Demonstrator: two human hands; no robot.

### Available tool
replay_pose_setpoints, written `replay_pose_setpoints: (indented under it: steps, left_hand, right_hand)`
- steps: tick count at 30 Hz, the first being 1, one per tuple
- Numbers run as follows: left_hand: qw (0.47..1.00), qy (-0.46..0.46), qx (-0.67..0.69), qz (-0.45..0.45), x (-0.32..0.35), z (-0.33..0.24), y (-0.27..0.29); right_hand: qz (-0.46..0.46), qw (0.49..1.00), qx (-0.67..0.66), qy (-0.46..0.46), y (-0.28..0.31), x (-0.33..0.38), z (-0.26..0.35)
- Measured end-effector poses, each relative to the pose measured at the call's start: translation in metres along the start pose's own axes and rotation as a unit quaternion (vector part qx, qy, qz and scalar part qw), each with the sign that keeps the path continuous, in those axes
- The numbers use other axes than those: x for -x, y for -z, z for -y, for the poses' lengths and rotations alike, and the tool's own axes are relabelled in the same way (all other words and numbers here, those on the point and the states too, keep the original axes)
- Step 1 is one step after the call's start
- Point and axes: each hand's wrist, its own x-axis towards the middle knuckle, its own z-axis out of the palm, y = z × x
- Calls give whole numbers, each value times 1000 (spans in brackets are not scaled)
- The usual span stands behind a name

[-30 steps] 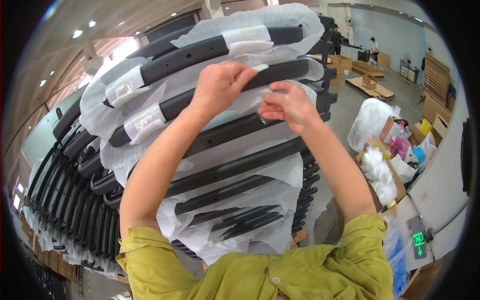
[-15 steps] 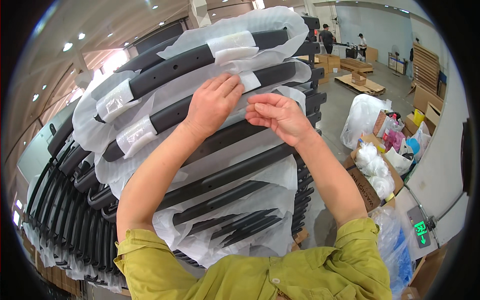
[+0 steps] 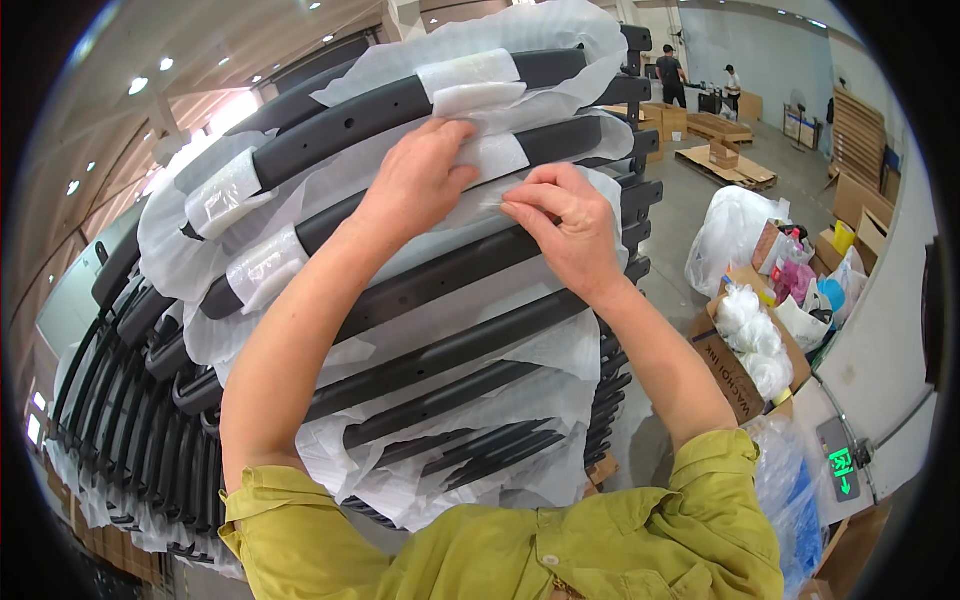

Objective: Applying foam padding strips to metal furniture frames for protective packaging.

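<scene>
Long black curved bars [image 3: 560, 139] lie stacked in front of me, with thin white sheeting [image 3: 375, 270] between them. My left hand [image 3: 418, 180] is closed over the second bar from the top, gripping the left part of a white foam wrap [image 3: 497, 153]. Its fingertips are partly hidden behind the hand. Just below and to the right, my right hand [image 3: 568, 222] has thumb and fingers pinched together. A thin translucent bit shows at those fingertips, too faint to name. Another foam wrap [image 3: 265, 265] with shiny clear tape circles the same bar farther left.
More black bars [image 3: 140, 430] stand packed at the left. At right are a cardboard box [image 3: 735, 375] with white stuffing, a clear plastic bag [image 3: 732, 235] and assorted bags. Two people stand by a far table. A lit green sign [image 3: 842, 470] hangs on the right wall.
My left hand's fingers have bent and its thumb has spread away. My right hand has turned, its fingers drawn from loosely curled into a pinch. The view has shifted slightly.
</scene>
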Motion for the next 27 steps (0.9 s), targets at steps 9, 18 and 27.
replay_pose_setpoints:
  steps: [9,18,27]
  left_hand:
    - [990,111,-57,71,7,-5,1]
    - [981,174,25,84,2,-6,3]
    - [963,264,-28,-45,1,-14,-10]
  right_hand:
    - [17,997,-26,72,-12,-55,-27]
    - [68,997,-12,-25,-15,-69,-30]
    - [97,988,112,-37,-25,-83,-35]
